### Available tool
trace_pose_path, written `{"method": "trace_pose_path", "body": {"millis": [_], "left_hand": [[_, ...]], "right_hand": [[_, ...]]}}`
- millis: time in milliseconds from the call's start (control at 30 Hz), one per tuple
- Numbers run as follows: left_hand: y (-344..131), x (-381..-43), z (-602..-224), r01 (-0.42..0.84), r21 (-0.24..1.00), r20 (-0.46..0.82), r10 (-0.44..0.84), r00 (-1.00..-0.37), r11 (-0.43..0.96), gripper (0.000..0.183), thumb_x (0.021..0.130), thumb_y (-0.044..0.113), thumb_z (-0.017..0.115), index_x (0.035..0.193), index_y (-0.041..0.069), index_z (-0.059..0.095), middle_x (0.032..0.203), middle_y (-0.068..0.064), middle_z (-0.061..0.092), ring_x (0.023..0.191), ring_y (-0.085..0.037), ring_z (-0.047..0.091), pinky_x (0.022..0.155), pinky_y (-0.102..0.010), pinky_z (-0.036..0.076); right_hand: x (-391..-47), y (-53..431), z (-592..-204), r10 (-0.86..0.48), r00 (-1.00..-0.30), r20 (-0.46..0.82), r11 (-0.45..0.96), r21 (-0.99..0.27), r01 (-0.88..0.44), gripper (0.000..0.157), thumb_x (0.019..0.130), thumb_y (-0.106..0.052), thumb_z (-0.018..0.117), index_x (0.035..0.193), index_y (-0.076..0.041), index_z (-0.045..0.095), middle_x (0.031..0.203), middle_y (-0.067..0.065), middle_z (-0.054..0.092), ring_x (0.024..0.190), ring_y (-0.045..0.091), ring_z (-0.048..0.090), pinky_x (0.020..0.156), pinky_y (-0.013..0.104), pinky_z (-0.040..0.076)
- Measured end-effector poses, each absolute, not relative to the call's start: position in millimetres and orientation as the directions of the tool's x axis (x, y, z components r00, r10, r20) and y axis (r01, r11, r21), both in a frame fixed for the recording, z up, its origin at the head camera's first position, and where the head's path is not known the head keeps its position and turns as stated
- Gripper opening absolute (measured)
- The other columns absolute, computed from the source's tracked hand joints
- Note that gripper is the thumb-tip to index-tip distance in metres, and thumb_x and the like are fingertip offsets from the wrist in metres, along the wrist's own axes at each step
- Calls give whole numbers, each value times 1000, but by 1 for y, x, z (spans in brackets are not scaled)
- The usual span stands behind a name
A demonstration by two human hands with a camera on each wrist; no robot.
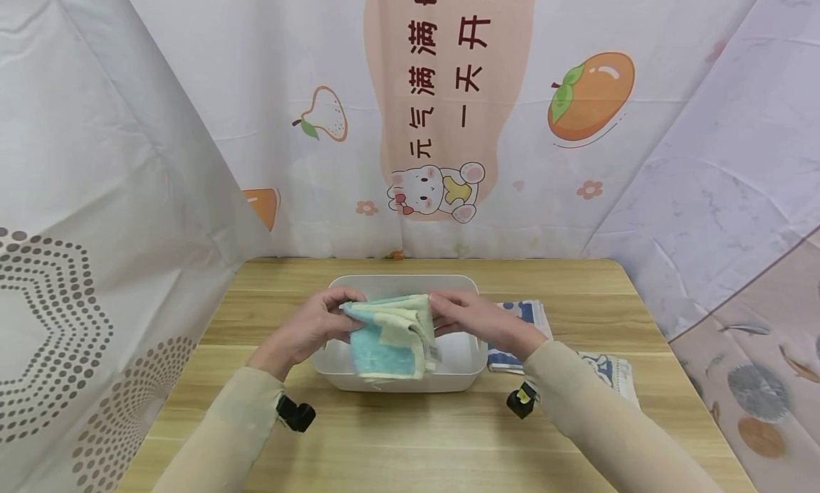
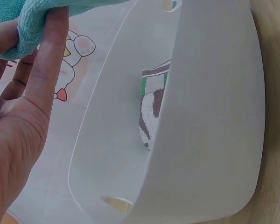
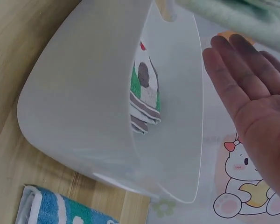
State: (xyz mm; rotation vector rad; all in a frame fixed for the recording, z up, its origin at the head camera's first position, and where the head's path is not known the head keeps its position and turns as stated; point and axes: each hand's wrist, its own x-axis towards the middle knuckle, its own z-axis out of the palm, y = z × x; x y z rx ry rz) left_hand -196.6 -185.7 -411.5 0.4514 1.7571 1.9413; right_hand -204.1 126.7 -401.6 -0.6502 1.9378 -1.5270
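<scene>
A folded turquoise and cream towel hangs over a white plastic bin. My left hand pinches the towel's left end between thumb and fingers; in the left wrist view its turquoise terry edge bunches at the fingertips. At the other end is my right hand, its fingers straight and right at the towel's edge in the right wrist view. Inside the bin lies another folded towel, patterned in white, grey-brown and green, partly hidden by the near wall.
Right of the bin lies a folded blue and white towel, partly behind my right forearm. A second blue and white towel lies nearer the table's right side. The wooden table ends at a printed curtain behind.
</scene>
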Motion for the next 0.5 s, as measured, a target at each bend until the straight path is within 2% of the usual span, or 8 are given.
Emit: {"method": "trace_pose_path", "body": {"millis": [333,500], "left_hand": [[-183,-197,-413,-169,985,-123,515,-848,-43,29,83,5,70,108,0,57,103,-18,55,85,-33,62,71,-51,54],[-182,-198,-413,-173,984,-126,508,-852,-45,31,83,6,71,110,0,57,104,-18,55,85,-32,62,71,-50,54]], "right_hand": [[-203,124,-401,-731,-676,-91,182,-981,-64,40,100,-43,43,133,-22,52,124,3,58,109,23,58,91,40,48],[-200,125,-400,-706,-699,-117,219,-974,-58,43,97,-42,50,134,-21,50,123,4,58,107,23,59,90,38,49]]}}
